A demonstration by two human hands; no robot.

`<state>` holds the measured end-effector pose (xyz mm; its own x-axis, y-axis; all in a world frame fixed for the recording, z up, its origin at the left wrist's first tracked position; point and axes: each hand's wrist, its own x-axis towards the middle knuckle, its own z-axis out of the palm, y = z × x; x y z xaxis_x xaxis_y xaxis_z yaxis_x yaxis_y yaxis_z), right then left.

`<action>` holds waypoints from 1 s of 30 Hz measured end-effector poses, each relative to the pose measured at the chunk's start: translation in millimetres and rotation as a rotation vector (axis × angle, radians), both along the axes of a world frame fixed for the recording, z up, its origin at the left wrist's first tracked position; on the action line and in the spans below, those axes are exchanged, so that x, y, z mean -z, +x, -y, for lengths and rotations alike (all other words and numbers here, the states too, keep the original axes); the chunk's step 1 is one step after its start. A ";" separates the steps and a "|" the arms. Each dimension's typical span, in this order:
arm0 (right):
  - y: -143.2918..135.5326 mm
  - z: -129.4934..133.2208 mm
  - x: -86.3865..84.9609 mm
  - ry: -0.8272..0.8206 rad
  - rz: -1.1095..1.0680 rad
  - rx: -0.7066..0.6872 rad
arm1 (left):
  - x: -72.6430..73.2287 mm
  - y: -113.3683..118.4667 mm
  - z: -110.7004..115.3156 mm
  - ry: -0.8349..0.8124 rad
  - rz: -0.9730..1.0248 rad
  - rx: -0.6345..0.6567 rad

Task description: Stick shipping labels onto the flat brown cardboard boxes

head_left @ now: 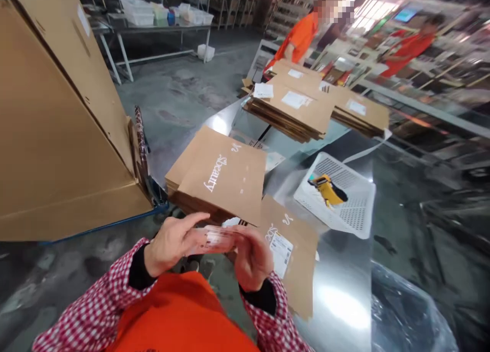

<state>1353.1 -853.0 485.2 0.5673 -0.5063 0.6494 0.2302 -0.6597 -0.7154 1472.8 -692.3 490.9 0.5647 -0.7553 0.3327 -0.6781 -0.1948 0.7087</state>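
Between my two hands, just in front of my orange apron, is a small clear plastic item point(215, 238) with faint print, blurred by motion. My left hand point(172, 242) grips its left end, thumb and fingers on either side. The other end is held by my right hand point(251, 255), whose fingers are curled. Right beyond my hands, a stack of flat brown cardboard sheets point(225, 181) printed "beauty" lies on the metal table point(339, 270). Beside it, partly under the stack, rests another brown sheet point(302, 255) with a white label.
A white basket point(356, 214) holds a yellow and black tool point(329, 190). Farther back are labelled cardboard stacks point(306, 109). Large cardboard boxes point(49, 122) stand at left. People in orange work behind the table. A plastic bag point(413, 311) hangs at lower right.
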 end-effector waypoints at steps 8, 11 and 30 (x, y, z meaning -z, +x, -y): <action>76.2 104.3 -30.9 0.397 -0.022 0.204 | 41.8 45.6 -17.0 -0.038 0.421 0.207; 119.8 115.8 -8.4 0.451 -0.341 -0.078 | 50.4 61.6 -5.2 -0.098 0.464 0.200; 153.8 96.0 24.5 -0.270 -0.923 0.303 | 73.2 100.4 9.7 0.000 0.387 0.274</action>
<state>1506.9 -949.0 460.7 0.7778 -0.6137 0.1355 -0.5429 -0.7647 -0.3471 1573.2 -702.0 417.7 0.1790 -0.8590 0.4797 -0.9189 0.0283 0.3936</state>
